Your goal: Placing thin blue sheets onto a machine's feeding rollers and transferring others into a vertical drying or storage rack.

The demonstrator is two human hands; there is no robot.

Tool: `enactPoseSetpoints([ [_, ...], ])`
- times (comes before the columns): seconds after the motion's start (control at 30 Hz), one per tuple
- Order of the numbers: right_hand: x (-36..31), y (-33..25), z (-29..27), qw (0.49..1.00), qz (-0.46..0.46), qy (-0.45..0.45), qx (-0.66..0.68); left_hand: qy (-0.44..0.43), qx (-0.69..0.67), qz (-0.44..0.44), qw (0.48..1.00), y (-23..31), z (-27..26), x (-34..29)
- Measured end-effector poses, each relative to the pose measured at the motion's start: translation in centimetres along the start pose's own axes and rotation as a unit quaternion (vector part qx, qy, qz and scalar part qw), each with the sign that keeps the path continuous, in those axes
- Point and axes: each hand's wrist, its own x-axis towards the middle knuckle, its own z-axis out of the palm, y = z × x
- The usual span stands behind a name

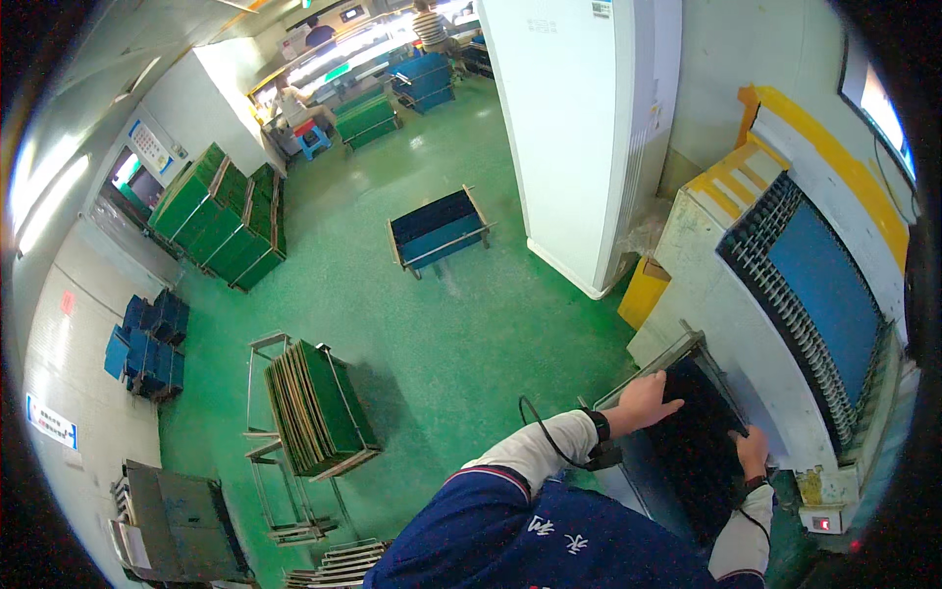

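Right in front of me stands a metal-framed rack packed with dark thin panels. My left hand lies at the left side of the panels, its thumb stretched apart from the fingers over their dark edges. At the opposite side, my right hand has its fingers bent over the edge of the panels. Its grip is partly hidden by the hand itself. Both wrists wear dark bands with cords.
Beside the rack is a pale machine with a roller conveyor carrying a blue panel. A tall white cabinet stands ahead. Racks of green boards and a blue bin sit on the green floor. Several people work at a far bench.
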Motion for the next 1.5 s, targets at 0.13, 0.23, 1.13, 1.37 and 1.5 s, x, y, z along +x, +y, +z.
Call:
enactPoseSetpoints([
  [0.13,0.3,0.2,0.0,1.000,0.004,-0.004,-0.009,-0.005,0.000,-0.001,1.000,0.0,0.0,-0.1],
  [0.23,0.2,1.2,0.9,0.999,-0.008,0.034,-0.006,-0.016,0.003,-0.005,1.000,0.4,-0.5,-0.1],
  [1.13,1.0,2.1,1.7,0.998,-0.013,0.061,-0.014,-0.016,0.018,-0.005,1.000,0.1,0.1,0.1],
  [1.37,0.4,0.1,0.5,0.999,0.001,0.040,-0.019,-0.023,0.017,-0.017,0.999,0.1,-0.3,0.0],
  [1.5,0.2,0.1,0.2,0.999,0.003,0.040,-0.010,-0.019,0.016,-0.006,1.000,0.0,-0.1,0.0],
])
